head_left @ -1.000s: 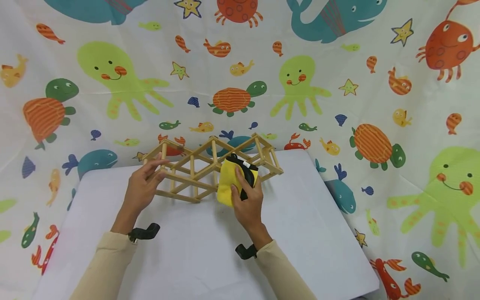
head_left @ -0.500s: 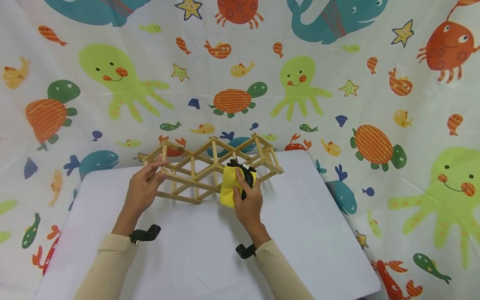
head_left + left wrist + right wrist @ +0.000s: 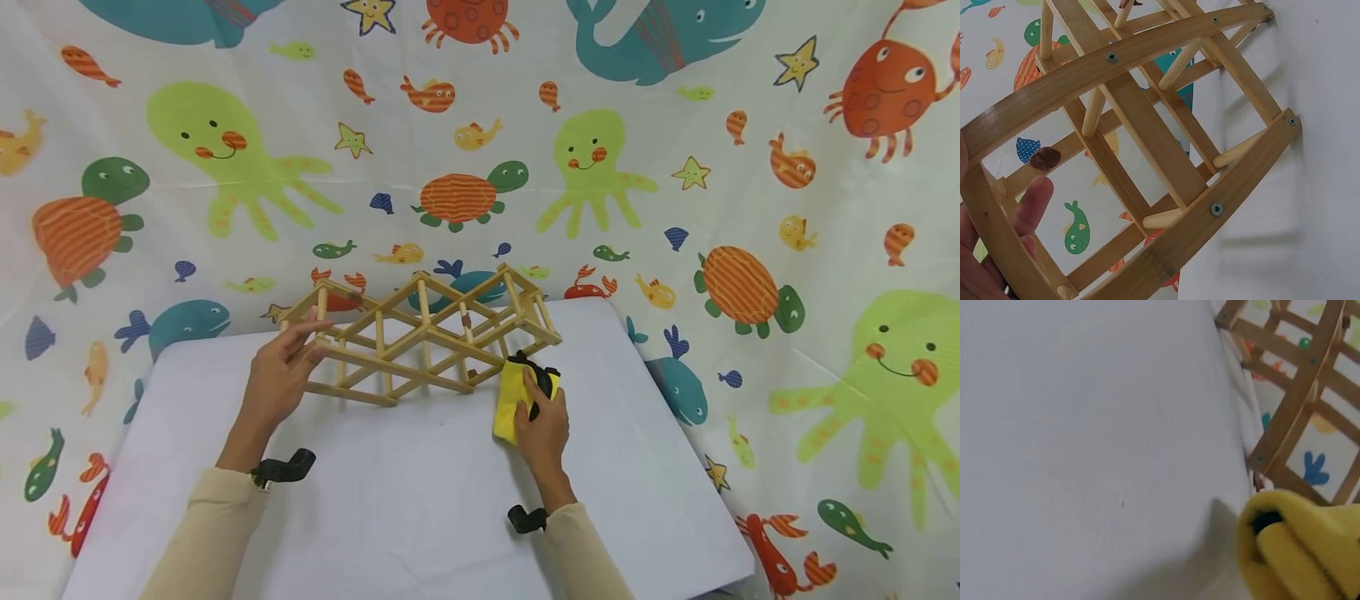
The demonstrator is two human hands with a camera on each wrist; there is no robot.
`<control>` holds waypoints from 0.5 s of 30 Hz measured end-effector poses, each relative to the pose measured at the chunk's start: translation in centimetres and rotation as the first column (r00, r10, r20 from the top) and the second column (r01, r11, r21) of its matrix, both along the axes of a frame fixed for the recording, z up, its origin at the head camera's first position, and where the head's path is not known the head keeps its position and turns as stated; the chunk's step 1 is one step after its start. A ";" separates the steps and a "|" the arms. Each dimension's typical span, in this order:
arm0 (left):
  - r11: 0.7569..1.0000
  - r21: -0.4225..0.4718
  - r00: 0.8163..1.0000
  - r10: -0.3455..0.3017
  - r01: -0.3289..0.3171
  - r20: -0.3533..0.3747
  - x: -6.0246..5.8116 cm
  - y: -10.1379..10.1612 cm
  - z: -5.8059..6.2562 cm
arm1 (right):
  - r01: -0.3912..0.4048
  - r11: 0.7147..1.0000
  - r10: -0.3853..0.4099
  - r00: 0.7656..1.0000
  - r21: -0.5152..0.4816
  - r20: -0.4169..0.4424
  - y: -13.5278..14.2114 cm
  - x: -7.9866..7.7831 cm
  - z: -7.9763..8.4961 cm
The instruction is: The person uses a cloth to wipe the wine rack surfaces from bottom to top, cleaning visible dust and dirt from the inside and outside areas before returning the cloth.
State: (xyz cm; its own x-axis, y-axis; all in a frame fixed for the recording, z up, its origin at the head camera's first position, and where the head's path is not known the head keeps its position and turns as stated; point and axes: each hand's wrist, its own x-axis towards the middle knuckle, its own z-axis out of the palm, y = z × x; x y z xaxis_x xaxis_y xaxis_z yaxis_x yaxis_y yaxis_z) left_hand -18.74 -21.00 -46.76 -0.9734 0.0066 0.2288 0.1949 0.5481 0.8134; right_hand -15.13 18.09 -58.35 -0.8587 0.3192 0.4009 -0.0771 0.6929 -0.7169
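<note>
A wooden lattice rack [image 3: 426,332] of crossed slats and dowels stands at the back of the table. My left hand [image 3: 277,379] holds its left end; in the left wrist view, a fingertip [image 3: 1035,203] shows through the frame beside a slat. In my right hand [image 3: 545,429] is a folded yellow cloth [image 3: 510,408] with a black part under the fingers. The cloth is near the rack's lower right front; whether it touches the wood is unclear. The right wrist view shows the cloth's folded edge [image 3: 1291,550], while the right hand itself is out of sight there.
The white table [image 3: 420,500] extends in front of the rack. Behind hangs a white curtain [image 3: 480,83] printed with sea animals, close to the rack's back. Small brown patches, one a brown spot [image 3: 1045,159], show on the rack. A black wrist mount [image 3: 285,467] sits on each forearm.
My right hand has moved right and toward me with the yellow cloth, off the front of the rack's middle, uncovering the slats there. The left hand has stayed on the rack's left end.
</note>
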 end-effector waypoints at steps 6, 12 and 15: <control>1.000 0.022 1.000 -0.011 0.011 -0.023 0.1 -0.3 -0.1 | -0.147 0.987 0.134 0.972 -0.057 -0.194 -2.3 -0.2 1.3; 0.999 0.035 1.000 -0.022 0.023 -0.010 0.1 -0.2 -0.2 | -0.054 0.998 0.054 0.998 -0.029 0.013 -1.9 -1.1 0.7; 1.000 0.024 1.000 -0.018 0.018 0.003 0.2 -0.3 -0.1 | -0.007 0.999 0.012 0.993 -0.040 0.117 -0.1 -0.7 -0.2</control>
